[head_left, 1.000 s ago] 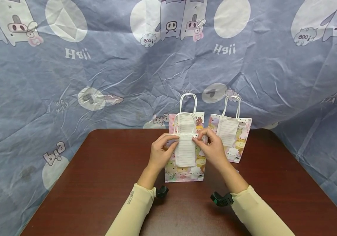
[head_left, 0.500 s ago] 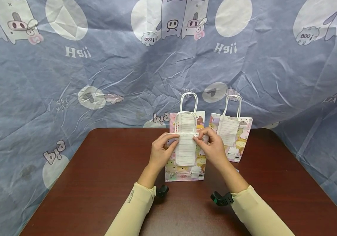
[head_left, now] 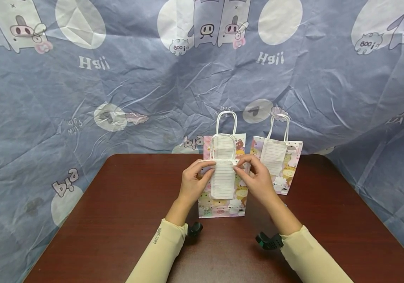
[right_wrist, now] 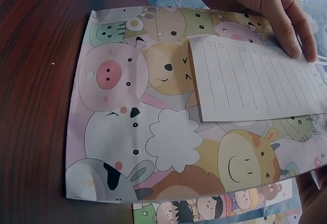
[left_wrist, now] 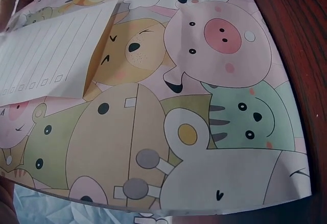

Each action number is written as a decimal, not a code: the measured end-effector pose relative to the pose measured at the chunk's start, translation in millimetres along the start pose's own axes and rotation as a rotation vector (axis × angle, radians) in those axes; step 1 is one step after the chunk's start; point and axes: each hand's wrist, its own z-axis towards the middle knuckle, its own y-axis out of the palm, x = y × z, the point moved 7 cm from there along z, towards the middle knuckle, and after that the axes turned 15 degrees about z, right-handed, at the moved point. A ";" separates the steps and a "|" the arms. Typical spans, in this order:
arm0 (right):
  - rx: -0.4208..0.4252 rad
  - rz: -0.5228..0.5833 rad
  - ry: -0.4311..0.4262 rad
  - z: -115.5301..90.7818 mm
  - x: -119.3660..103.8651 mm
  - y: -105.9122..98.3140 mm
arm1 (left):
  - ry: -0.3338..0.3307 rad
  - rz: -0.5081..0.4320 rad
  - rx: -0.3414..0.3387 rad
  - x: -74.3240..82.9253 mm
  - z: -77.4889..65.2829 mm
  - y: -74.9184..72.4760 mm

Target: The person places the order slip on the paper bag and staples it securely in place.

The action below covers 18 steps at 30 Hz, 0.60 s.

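Note:
A paper gift bag (head_left: 221, 208) with cartoon animals and white twisted handles stands upright before me. A lined sheet with small checkboxes (head_left: 222, 182) hangs on its front, its lower edge lifted off the bag in the wrist views. My left hand (head_left: 192, 181) pinches at the upper left of the sheet and bag, index finger above thumb. On the opposite side, my right hand (head_left: 256, 177) pinches near the bag's top right rim, beside the sheet's edge. The right wrist view shows my left hand's fingers (right_wrist: 286, 35) on the sheet's upper end.
Behind the front bag stands a second gift bag (head_left: 240, 140) with its own lined sheet (head_left: 224, 147). A third bag (head_left: 288, 173), also bearing a lined sheet (head_left: 274, 157), stands tilted at the right. A printed blue cloth (head_left: 145, 90) hangs behind the brown table (head_left: 134, 196).
My right hand and wrist have shifted slightly to the right. The left hand and the bags stay in about the same place.

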 end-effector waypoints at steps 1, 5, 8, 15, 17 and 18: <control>0.001 -0.004 -0.008 -0.4 -0.7 -1.0 | -0.001 0.000 0.001 -2.7 -0.6 0.9; 0.019 0.000 -0.024 -2.3 9.1 -10.8 | -0.004 -0.006 -0.003 -7.5 -1.5 2.3; 0.030 0.022 -0.022 -3.9 20.4 -20.5 | -0.003 -0.013 -0.005 -8.4 -2.2 2.0; 0.031 0.066 -0.043 -8.9 25.7 -37.9 | -0.001 -0.009 -0.003 -6.2 -1.4 1.2; 0.029 0.060 -0.039 -11.6 26.3 -42.3 | -0.001 -0.010 0.001 -6.0 -1.3 1.7; 0.027 0.055 -0.037 -13.2 26.7 -44.4 | -0.002 -0.011 0.003 -5.9 -1.4 1.7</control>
